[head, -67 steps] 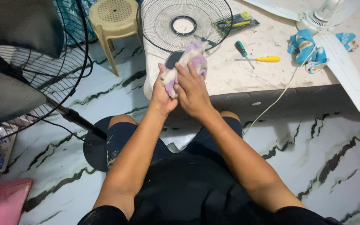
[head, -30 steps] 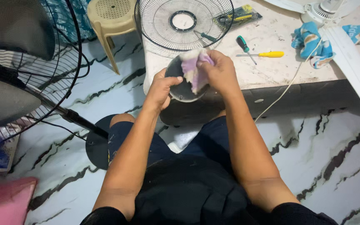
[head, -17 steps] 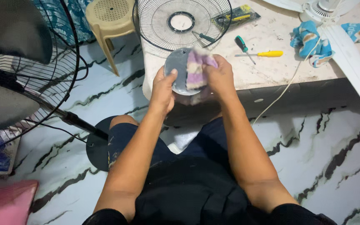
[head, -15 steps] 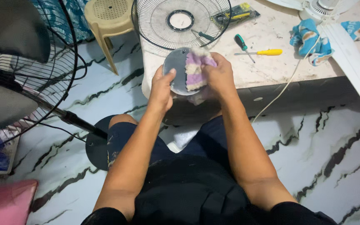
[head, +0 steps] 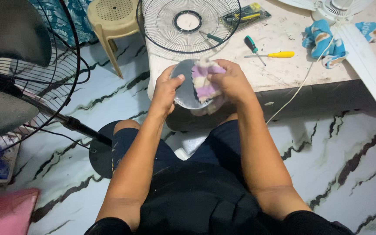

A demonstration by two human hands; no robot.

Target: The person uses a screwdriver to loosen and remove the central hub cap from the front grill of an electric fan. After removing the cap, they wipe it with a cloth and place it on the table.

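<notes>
My left hand [head: 166, 89] grips the left edge of a round grey disc [head: 184, 87], held up in front of the table edge. My right hand [head: 231, 80] presses a bunched purple and cream striped cloth [head: 206, 82] against the disc's face. Both hands are above my knees, just short of the table [head: 283, 72]. Part of the disc is hidden behind the cloth.
A round wire fan guard [head: 190, 24], two screwdrivers [head: 273, 55] [head: 251, 44], a blue cloth [head: 323, 41] and a white fan with blades [head: 362, 52] lie on the table. A standing fan [head: 18, 74] is at my left, a beige plastic stool [head: 112, 21] behind it. A white cord [head: 292, 98] hangs off the table.
The disc has been turned to show its flat face and tilted lower. My right hand has slid the cloth down across it.
</notes>
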